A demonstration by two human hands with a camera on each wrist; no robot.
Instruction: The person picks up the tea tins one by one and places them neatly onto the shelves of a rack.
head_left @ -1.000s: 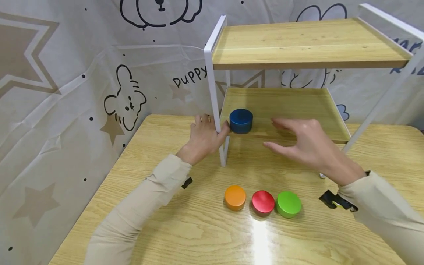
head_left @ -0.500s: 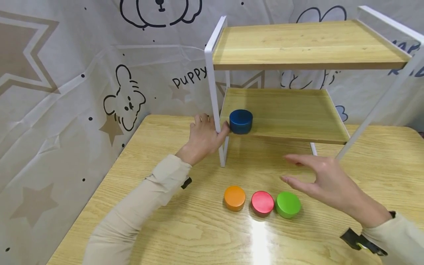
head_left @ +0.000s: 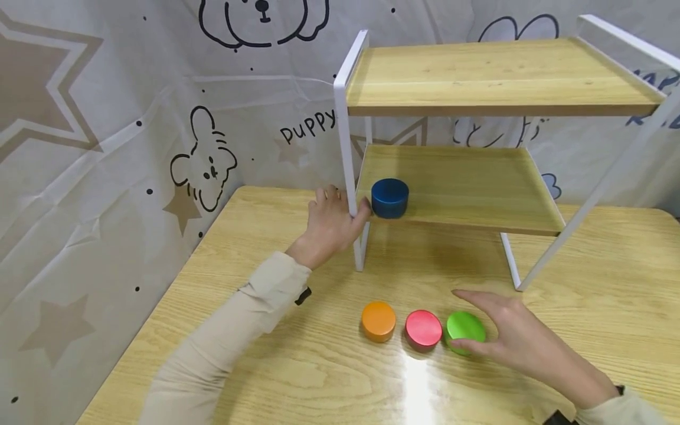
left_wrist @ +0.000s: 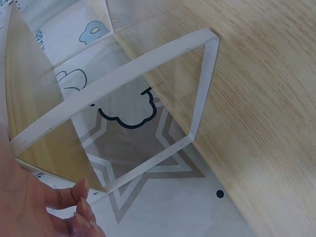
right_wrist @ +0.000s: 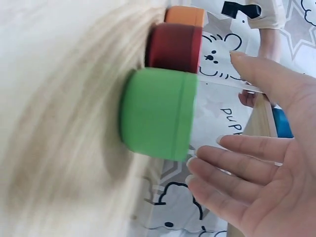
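My left hand (head_left: 329,227) grips the white left post (head_left: 345,141) of a two-tier shelf, its thumb on the inner side and its fingers on the outer side. In the left wrist view, fingers (left_wrist: 74,207) curl at the frame. On the lower board, right by that thumb, stands a blue round tin (head_left: 390,199). My right hand (head_left: 523,339) spreads its thumb and fingers around a green round tin (head_left: 467,324) on the table, the thumb overlapping its near side in the head view. The right wrist view shows the green tin (right_wrist: 158,113) beyond the open fingers.
Left of the green tin stand a red round tin (head_left: 423,327) and an orange one (head_left: 378,320), in a row on the wooden table (head_left: 319,366). The shelf's upper board (head_left: 499,74) overhangs the lower board (head_left: 478,189). A printed cloth (head_left: 122,236) hangs behind.
My right hand has come down and back from in front of the lower board to the green tin, staying spread. The left hand keeps its grip, and the tins have not moved.
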